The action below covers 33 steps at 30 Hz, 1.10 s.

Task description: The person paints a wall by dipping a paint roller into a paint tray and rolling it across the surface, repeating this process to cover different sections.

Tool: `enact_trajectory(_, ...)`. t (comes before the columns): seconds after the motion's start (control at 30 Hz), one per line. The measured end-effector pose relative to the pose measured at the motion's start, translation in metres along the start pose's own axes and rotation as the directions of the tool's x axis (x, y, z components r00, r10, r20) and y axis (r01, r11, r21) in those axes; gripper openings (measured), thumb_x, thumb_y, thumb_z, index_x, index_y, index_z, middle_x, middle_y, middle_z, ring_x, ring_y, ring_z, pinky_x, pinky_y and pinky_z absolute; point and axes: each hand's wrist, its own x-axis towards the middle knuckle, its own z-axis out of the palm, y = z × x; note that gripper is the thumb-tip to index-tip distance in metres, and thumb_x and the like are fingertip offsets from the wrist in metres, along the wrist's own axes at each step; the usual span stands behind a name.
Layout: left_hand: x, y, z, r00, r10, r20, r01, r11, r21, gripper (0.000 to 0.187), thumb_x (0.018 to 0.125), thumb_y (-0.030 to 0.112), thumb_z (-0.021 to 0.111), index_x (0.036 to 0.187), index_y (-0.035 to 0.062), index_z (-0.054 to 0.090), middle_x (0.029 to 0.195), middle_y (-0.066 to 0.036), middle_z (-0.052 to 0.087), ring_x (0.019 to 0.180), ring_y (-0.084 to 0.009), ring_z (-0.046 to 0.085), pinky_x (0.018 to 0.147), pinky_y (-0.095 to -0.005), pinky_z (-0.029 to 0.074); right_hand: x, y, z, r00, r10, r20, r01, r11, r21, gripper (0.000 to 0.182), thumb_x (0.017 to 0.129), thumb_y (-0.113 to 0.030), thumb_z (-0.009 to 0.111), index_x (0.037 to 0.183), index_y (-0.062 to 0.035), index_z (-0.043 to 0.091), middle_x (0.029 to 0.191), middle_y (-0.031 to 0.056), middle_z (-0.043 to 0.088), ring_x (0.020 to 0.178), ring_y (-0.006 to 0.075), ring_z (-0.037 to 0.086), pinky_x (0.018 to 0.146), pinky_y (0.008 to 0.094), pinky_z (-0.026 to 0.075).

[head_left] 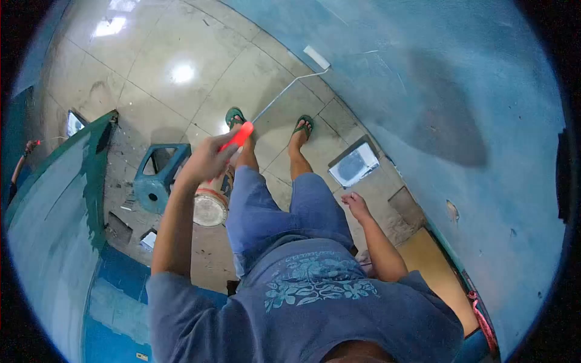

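Observation:
My left hand (212, 156) is wrapped round the red handle of a paint roller (283, 95). The roller's thin metal frame reaches forward past my feet. Its white sleeve (316, 57) lies along the foot of the blue wall (399, 54). Beside my right thigh, my right hand (357, 206) hangs with its fingers curled in and nothing visible in them. Ahead of that hand a dark paint tray (356, 164) with whitish paint in it rests on the floor by the wall.
A blue plastic stool (154, 187) and a white-lidded bucket (210, 209) stand left of my legs. Farther left rises a partly painted panel (57, 212) with a dark green edge. A tan board (439, 266) lies at the right. Grime marks the tiled floor (163, 97).

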Motion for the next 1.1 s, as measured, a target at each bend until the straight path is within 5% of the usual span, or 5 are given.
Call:
enact_trajectory(0.03,0.031,0.009,0.005,0.974,-0.201,0.107,0.204,0.979,-0.014,0.042,0.088,0.023,0.054,0.126,0.0057,0.051,0.092,-0.019,0.065,0.087,-0.0245,0.063,0.08,-0.0339,0.047,-0.004,0.0,-0.001,1.0,0.016,0.0,-0.016,0.999,0.031,0.017,0.089,-0.014,0.048,0.097,-0.0036,0.059,0.093,0.0055,0.063,0.089,0.0144,0.059,0.079,0.028,0.045)
enact_trajectory(0.07,0.071,-0.023,0.024,0.997,0.076,0.006,-0.076,0.991,0.113,0.04,0.087,0.023,0.053,0.125,0.0093,0.054,0.099,-0.022,0.064,0.091,-0.0285,0.064,0.079,-0.0343,0.047,-0.007,0.0,-0.004,0.999,0.028,-0.016,-0.028,0.999,-0.018,0.018,0.09,-0.015,0.047,0.097,-0.0052,0.06,0.095,0.0045,0.064,0.09,0.014,0.059,0.077,0.0276,0.043)
enact_trajectory(0.3,0.195,-0.07,0.127,0.997,0.003,-0.071,0.004,0.996,0.09,0.045,0.084,0.031,0.054,0.126,0.0164,0.051,0.082,-0.024,0.064,0.08,-0.0392,0.063,0.071,-0.0474,0.049,-0.031,-0.01,-0.01,0.985,0.131,-0.109,-0.137,0.989,-0.051,0.019,0.088,-0.017,0.047,0.097,-0.0088,0.061,0.096,0.0046,0.064,0.092,0.0142,0.059,0.079,0.0299,0.042)
enact_trajectory(0.73,-0.135,-0.019,0.109,0.991,0.036,-0.13,-0.051,0.992,-0.114,0.048,0.085,0.011,0.057,0.132,0.0105,0.046,0.089,-0.025,0.061,0.08,-0.0383,0.061,0.071,-0.0368,0.047,-0.008,-0.02,-0.002,0.999,0.024,-0.033,-0.025,0.999,-0.032,0.017,0.087,-0.012,0.048,0.094,-0.0037,0.06,0.092,0.0069,0.064,0.088,0.0151,0.059,0.08,0.0289,0.044)
enact_trajectory(1.1,0.016,-0.071,0.157,0.959,0.138,-0.247,-0.135,0.99,0.03,0.042,0.089,0.019,0.053,0.131,0.0165,0.047,0.083,-0.027,0.059,0.078,-0.0367,0.062,0.066,-0.0391,0.046,-0.002,0.004,-0.011,0.999,-0.025,-0.032,0.025,1.0,-0.001,0.018,0.087,-0.013,0.049,0.095,-0.0016,0.061,0.092,0.0072,0.064,0.087,0.0155,0.059,0.082,0.0284,0.045)
